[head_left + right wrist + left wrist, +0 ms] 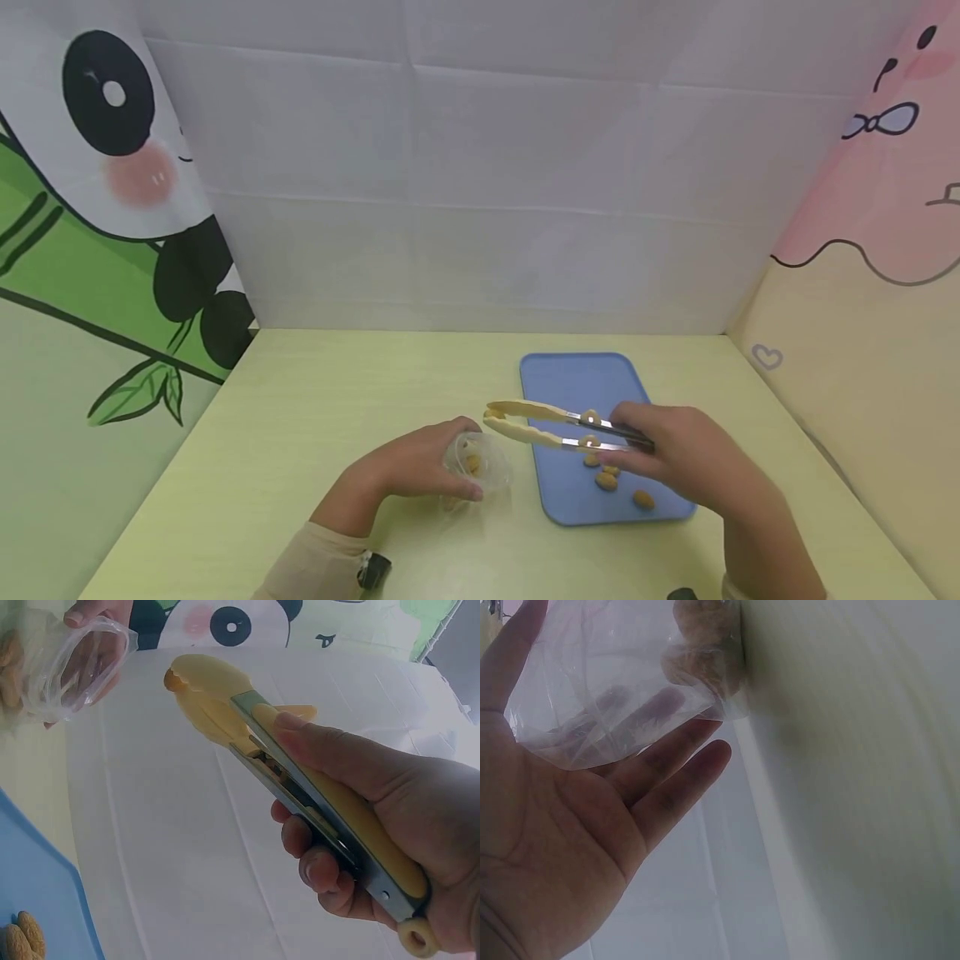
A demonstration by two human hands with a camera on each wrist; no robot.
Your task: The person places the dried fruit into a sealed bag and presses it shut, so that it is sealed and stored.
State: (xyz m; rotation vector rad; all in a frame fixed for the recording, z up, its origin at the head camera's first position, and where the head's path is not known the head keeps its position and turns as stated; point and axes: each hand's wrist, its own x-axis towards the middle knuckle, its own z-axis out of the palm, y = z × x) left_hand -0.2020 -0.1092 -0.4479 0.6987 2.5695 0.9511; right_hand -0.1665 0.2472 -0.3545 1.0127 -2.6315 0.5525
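Observation:
My left hand [416, 462] grips a clear plastic bag [493, 468] by its sides, left of the tray. The bag's mouth is open, and several almonds [705, 656] lie at its bottom, close to the table. In my right hand [693, 458] is a pair of tongs [534, 408] with yellow tips and metal arms. Their tips pinch an almond [172, 680] and hover above the table near the bag's mouth. Under the tongs, several more almonds [606, 481] lie on a blue tray [573, 379].
The pale yellow table [360, 375] meets a white back wall [480, 258]. Side panels bear cartoon drawings, a panda [142, 200] on the left and a pink figure [885, 183] on the right.

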